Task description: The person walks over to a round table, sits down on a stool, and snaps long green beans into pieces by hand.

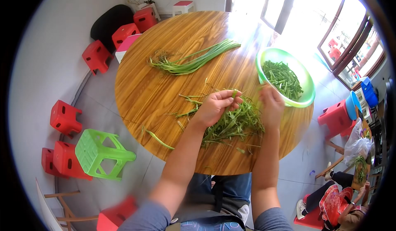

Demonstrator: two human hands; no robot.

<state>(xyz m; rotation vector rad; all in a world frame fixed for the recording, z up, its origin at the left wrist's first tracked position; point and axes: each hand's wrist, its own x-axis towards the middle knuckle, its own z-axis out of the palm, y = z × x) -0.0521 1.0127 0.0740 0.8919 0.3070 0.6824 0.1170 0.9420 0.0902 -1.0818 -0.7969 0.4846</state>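
Observation:
My left hand (216, 108) is over the table, thumb and fingers pinched on a short green stalk piece (234, 93). To its right, my right hand (272, 106) is smeared by motion beside the bowl's near-left rim; whether it holds anything does not show. A loose heap of green leaves and trimmings (237, 126) lies below and between the hands. The light green bowl (308, 91) on the right holds many short cut green stems (282, 79). Farther back lies a bundle of long green stalks (198, 61), its stringy ends toward the left.
The round wooden table (144, 91) fills the middle. A single pale stalk (159, 140) lies near its left edge. Red stools (66, 119) and a green stool (97, 152) stand at left. At lower right, another person (336, 202) sits near a plastic bag (357, 146).

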